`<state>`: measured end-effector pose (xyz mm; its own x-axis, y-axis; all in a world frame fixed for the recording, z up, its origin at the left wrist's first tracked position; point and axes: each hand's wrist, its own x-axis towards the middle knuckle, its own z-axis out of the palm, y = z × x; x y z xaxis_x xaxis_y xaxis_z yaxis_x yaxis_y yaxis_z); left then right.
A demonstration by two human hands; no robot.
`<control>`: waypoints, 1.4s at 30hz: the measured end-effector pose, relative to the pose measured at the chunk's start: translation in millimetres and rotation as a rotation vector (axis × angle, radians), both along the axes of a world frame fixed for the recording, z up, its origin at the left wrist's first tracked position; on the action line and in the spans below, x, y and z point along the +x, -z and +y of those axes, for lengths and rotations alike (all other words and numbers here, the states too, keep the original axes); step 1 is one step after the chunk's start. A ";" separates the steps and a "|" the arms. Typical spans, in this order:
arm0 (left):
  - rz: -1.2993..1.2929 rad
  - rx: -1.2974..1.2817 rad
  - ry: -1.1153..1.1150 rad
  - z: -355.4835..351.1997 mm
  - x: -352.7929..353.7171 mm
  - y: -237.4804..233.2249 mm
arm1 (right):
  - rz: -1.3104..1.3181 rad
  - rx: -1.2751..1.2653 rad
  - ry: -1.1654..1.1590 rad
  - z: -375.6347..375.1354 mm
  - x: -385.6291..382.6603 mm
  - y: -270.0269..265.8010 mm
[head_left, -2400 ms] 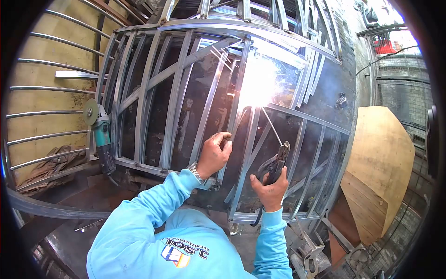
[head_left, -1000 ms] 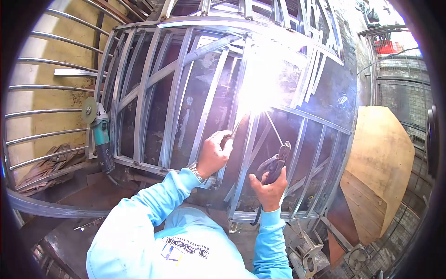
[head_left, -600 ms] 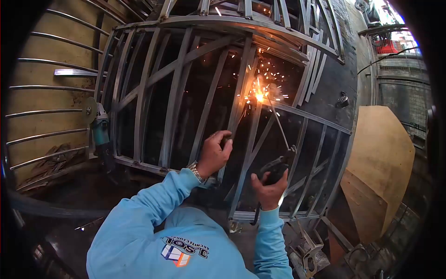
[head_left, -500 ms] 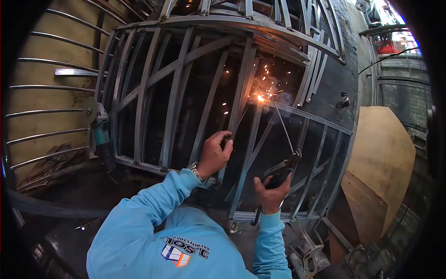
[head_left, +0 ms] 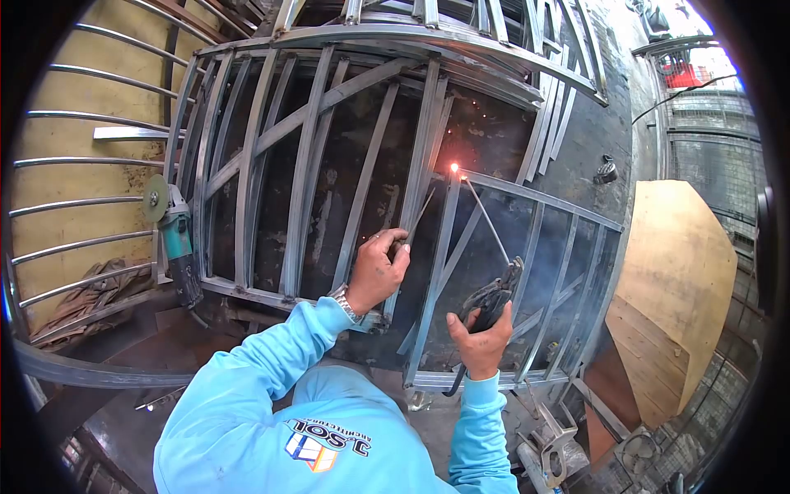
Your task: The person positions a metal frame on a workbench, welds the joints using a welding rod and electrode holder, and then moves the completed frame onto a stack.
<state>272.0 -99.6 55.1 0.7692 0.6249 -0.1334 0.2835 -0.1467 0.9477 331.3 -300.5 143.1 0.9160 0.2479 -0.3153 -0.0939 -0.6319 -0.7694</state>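
My right hand [head_left: 484, 339] is closed around the grip of a black welding electrode holder [head_left: 497, 298]. Clamped in its jaws, a thin welding electrode [head_left: 489, 221] slants up and left to the top left corner of a steel tube frame [head_left: 547, 198]. Red-orange glowing spots [head_left: 454, 168] mark that corner, beside the electrode tip. My left hand [head_left: 378, 267] is closed, its fingers pinching a thin metal rod [head_left: 424, 209] that points up toward the same corner. Beneath that hand lies a bar of the neighbouring slatted steel frame [head_left: 309, 169].
A teal angle grinder [head_left: 175, 232] rests at the left beside curved metal bars [head_left: 78, 204]. More steel framework [head_left: 461, 37] lies across the far side. At the right are a brown board [head_left: 671, 272] and a small dark metal part [head_left: 606, 171].
The bright arc and flying sparks have shrunk to small red glows. My right hand and the holder have shifted slightly left and up; smoke now spreads over the right frame.
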 end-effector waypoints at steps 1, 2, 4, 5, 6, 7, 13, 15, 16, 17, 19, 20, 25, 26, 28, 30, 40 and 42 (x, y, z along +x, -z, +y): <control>-0.011 0.007 -0.007 -0.2 0.0 0.8 | -0.014 0.022 0.008 2.5 0.2 -0.7; -0.011 0.007 -0.007 -0.3 0.0 0.6 | -0.029 0.043 0.017 3.5 0.3 -1.1; -0.011 -0.001 -0.004 0.0 0.3 0.0 | -0.039 0.035 0.009 3.0 0.0 0.5; -0.011 -0.001 -0.004 0.4 0.3 -0.6 | -0.050 0.027 0.001 2.7 0.0 1.4; 0.006 -0.027 -0.002 0.6 0.1 -1.6 | -0.050 0.026 0.002 2.0 0.0 2.0; 0.023 -0.053 0.001 0.6 0.2 -2.5 | -0.056 0.017 -0.015 1.2 0.1 2.4; -0.015 -0.009 -0.022 0.2 1.7 1.9 | -0.076 0.004 -0.047 2.0 0.4 7.6; -0.007 -0.001 -0.015 0.4 0.6 4.4 | -0.097 -0.001 -0.053 1.3 -1.5 11.7; -0.006 0.009 -0.014 0.5 1.0 4.8 | -0.067 -0.007 -0.030 0.8 -3.3 12.8; -0.005 0.009 -0.014 0.6 0.8 4.2 | -0.037 -0.014 -0.007 0.5 -4.7 13.6; 0.032 -0.007 -0.010 0.7 1.3 1.5 | -0.050 0.020 -0.009 0.5 -5.8 14.2; 0.033 -0.028 -0.011 0.9 0.2 1.4 | -0.064 0.055 -0.010 2.5 -5.7 13.2; 0.044 -0.077 -0.019 -0.3 0.5 -2.1 | -0.043 0.054 0.041 -0.2 -6.1 15.7; 0.046 -0.083 -0.018 0.1 0.7 -3.0 | -0.028 0.091 0.088 -1.1 -9.3 18.1; 0.030 -0.055 -0.020 1.6 0.4 -2.1 | -0.105 0.190 0.112 -0.3 -12.2 18.9; -0.003 -0.007 -0.013 0.8 0.1 -1.3 | -0.049 0.200 0.112 -0.1 -11.3 9.2; 0.021 -0.030 -0.012 0.7 0.8 0.2 | -0.070 0.062 0.015 4.8 -1.0 5.7; 0.024 -0.039 -0.011 1.0 0.4 0.4 | -0.056 0.027 -0.030 4.4 -0.1 5.2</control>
<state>272.4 -98.6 54.7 0.7587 0.6272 -0.1762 0.3077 -0.1067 0.9455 331.2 -296.1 137.9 0.9241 0.2831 -0.2568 -0.0319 -0.6123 -0.7900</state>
